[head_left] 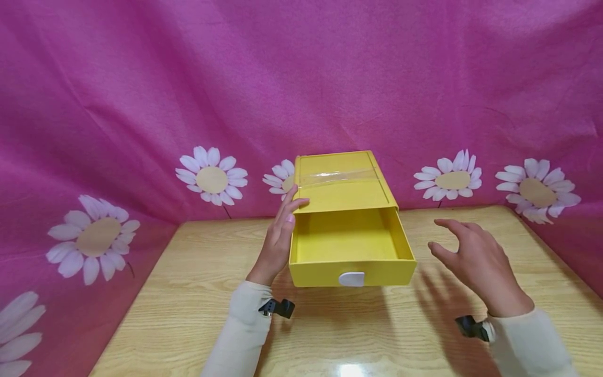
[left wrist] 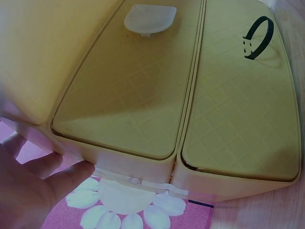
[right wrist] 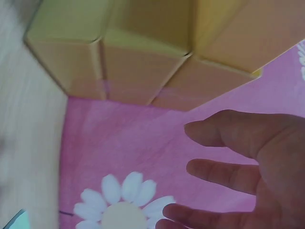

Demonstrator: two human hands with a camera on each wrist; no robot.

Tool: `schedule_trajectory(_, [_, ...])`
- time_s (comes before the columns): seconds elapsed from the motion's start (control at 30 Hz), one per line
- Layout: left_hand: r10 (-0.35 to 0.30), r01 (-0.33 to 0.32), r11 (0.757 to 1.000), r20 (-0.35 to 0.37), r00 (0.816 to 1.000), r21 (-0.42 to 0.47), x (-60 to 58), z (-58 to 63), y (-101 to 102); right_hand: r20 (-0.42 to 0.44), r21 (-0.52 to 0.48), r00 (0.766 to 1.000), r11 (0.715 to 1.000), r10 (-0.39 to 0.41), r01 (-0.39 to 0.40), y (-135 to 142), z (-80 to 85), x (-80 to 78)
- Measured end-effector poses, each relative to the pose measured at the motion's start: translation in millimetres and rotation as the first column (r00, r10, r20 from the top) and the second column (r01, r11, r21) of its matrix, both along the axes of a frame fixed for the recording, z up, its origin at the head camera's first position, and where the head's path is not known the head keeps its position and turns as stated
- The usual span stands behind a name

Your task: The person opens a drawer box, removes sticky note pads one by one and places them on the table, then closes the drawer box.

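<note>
A yellow drawer cabinet stands on the table, its top drawer pulled out toward me with the bare inside showing. A white tab handle sits on that drawer's front. Fingers outstretched, my left hand rests against the cabinet's left side, the fingertips at its top edge. My right hand hovers to the right of the drawer, apart from it, thumb and fingers loosely bent around nothing. Two lower drawers are closed in the left wrist view: one bears a white tab, the lowest a black loop.
The light wooden table runs beneath the cabinet. Behind and along the sides hangs a pink cloth printed with white daisies. Clear tape crosses the cabinet's top. Small black devices are strapped at both wrists.
</note>
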State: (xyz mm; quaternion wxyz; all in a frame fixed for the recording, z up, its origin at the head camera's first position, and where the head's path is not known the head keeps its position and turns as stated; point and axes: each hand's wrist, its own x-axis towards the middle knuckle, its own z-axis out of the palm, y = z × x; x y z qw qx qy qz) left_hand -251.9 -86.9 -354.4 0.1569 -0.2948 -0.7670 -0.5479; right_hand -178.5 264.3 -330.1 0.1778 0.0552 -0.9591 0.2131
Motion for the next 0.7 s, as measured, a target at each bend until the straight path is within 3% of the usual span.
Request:
schedule_trajectory(0.5, [-0.003, 0.003, 1.000, -0.014, 1.000, -0.001, -1.3, -1.6, -0.1, -0.140, -0.109, 0.988, 0.991, 0.057, -0.073, -25.5, 32.3, 23.3])
schedule_trajectory(0.7, [0.003, -0.003, 1.000, -0.009, 1.000, 0.002, 0.1, -0.1, -0.1, -0.229, -0.121, 0.970, 0.987, 0.079, -0.109, -34.4, 39.1, 34.4])
